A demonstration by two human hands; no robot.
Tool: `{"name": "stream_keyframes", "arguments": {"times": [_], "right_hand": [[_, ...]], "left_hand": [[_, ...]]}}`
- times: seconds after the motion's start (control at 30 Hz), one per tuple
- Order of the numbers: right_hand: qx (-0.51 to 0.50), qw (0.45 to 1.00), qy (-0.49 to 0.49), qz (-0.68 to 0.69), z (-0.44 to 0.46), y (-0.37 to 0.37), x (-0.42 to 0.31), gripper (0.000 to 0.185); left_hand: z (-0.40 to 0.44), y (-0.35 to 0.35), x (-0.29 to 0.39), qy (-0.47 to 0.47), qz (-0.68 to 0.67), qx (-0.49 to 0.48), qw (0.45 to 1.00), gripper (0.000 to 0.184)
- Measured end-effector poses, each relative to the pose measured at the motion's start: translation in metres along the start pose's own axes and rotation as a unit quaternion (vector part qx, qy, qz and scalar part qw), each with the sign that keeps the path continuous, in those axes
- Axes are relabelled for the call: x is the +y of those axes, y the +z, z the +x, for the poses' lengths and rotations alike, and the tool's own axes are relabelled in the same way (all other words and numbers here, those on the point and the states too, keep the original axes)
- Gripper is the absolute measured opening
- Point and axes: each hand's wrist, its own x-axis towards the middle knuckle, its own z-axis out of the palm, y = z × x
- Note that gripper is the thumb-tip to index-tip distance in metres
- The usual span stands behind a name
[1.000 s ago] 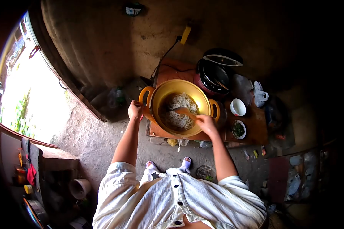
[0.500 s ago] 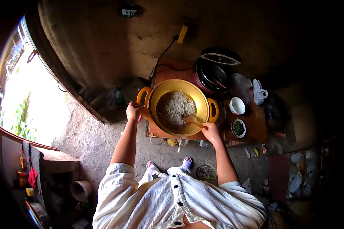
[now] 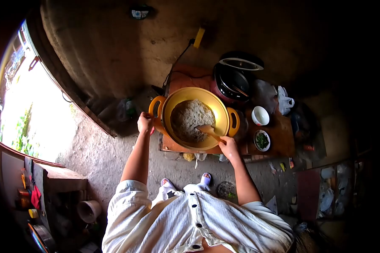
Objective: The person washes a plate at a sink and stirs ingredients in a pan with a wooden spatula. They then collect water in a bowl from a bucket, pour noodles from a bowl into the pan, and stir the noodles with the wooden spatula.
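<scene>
A yellow two-handled pot (image 3: 222, 110) sits at the left part of the low brown table. Pale noodles (image 3: 197, 111) lie in brownish liquid inside it. My left hand (image 3: 145, 122) is closed at the pot's left side, gripping its orange handle from below. In my right hand (image 3: 229, 148) is a wooden spatula (image 3: 208, 131), held by its shaft over the pot's near rim. The blade of the spatula dips among the noodles, so its tip is partly hidden. The pot's right handle (image 3: 233, 122) stands just above my right hand, untouched.
Behind the pot on the table (image 3: 283, 141) stands an open rice cooker (image 3: 232, 82). To the right are a white bowl (image 3: 260, 116), a small dish of chopped greens (image 3: 262, 141) and a plastic bag (image 3: 285, 101). A cable runs to a yellow socket strip (image 3: 199, 38). An open doorway is at left.
The spatula has moved slightly left within the noodles, and my right hand has shifted a little left with it. My left hand keeps its hold on the pot.
</scene>
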Motion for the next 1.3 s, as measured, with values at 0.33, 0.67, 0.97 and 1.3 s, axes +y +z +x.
{"name": "stream_keyframes", "arguments": {"times": [0.33, 0.67, 0.97, 1.3], "right_hand": [[0.001, 0.999, -0.035, -0.027, 0.0, -0.032, -0.022, 0.026], [-0.02, 1.0, -0.011, -0.011, 0.016, 0.01, -0.011, 0.024], [0.113, 0.992, -0.044, 0.023, 0.078, 0.057, 0.025, 0.018], [-0.039, 0.997, -0.065, 0.031, 0.045, 0.043, -0.037, 0.027]], "left_hand": [[0.002, 0.002, -0.003, -0.004, 0.008, -0.005, 1.0, 0.022], [-0.001, -0.001, -0.001, -0.005, 0.011, -0.005, 1.0, 0.024], [0.0, 0.0, 0.0, -0.011, 0.028, -0.005, 1.0, 0.024], [0.006, 0.004, -0.009, -0.009, 0.005, -0.016, 1.0, 0.025]]}}
